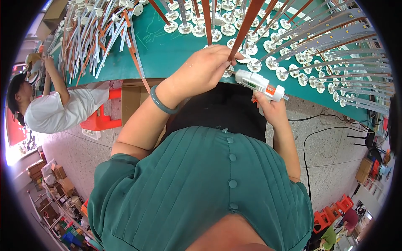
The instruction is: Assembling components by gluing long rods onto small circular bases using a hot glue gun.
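Note:
My left hand (203, 69), with a bracelet on its wrist, is closed around the lower end of a brown strip (247, 27) that stands upright near the table's front edge. In my right hand (270, 108) I grip a white glue gun (253, 81) with an orange part. Its nozzle points left, close beside my left fingertips and a white round base (228, 72). Whether the nozzle touches the base or the strip I cannot tell. My left fingers hide part of the strip's foot.
Many upright strips on round white bases (281, 73) crowd the green table (157, 54) ahead and right. A heap of loose strips (96, 37) lies at the left. A cardboard box (136, 98) stands below the edge. Another person (63, 104) sits left. A black cable (306, 154) runs right.

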A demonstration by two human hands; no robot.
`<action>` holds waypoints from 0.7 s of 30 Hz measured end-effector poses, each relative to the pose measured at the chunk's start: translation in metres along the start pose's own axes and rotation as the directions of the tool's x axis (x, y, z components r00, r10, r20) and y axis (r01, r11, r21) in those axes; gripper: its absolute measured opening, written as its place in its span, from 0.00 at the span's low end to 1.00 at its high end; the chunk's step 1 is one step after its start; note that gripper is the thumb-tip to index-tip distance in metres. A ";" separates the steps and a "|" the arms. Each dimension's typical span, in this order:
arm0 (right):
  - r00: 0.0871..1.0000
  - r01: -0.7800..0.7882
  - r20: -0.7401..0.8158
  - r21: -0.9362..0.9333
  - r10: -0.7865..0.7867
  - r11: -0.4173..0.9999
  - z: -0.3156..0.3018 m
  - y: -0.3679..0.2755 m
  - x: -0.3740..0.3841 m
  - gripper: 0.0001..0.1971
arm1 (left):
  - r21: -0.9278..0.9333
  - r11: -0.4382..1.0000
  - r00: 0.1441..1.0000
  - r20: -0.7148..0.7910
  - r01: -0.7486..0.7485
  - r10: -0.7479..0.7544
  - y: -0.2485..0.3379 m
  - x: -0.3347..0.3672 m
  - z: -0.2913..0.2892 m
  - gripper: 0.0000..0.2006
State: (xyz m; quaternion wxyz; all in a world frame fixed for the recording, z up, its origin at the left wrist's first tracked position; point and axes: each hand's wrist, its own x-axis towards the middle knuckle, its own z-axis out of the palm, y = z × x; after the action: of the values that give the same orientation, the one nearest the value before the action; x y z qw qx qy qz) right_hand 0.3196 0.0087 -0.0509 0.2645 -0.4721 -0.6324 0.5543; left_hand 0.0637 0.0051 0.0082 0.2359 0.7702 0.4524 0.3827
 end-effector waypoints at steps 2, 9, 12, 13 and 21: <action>1.000 -0.023 0.018 0.012 0.023 1.000 -0.002 0.000 0.001 0.11 | 0.019 0.999 0.999 -0.017 -0.028 0.028 -0.001 -0.001 0.001 0.15; 0.999 -0.038 0.026 0.047 0.036 0.998 -0.004 -0.005 0.001 0.11 | -0.010 1.000 1.000 -0.013 0.008 -0.008 0.000 -0.003 0.002 0.15; 0.998 -0.051 0.040 0.041 0.049 0.998 -0.007 -0.007 0.000 0.13 | 0.010 1.000 1.000 -0.010 0.018 -0.018 0.004 -0.008 -0.005 0.15; 0.996 -0.073 0.065 0.070 0.068 0.995 -0.011 -0.002 -0.002 0.13 | 0.050 0.999 1.000 -0.013 -0.003 0.003 0.006 -0.012 -0.009 0.15; 0.982 0.037 0.139 0.528 -0.129 0.849 -0.033 0.025 -0.014 0.21 | 0.108 0.961 0.912 -0.358 0.253 -0.200 -0.015 -0.035 -0.072 0.10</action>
State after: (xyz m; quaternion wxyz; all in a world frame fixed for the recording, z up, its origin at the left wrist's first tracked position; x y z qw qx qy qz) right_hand 0.3615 0.0094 -0.0637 0.3518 -0.3057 -0.4981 0.7312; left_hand -0.0123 -0.0169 0.0271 0.1370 0.6494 0.6008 0.4457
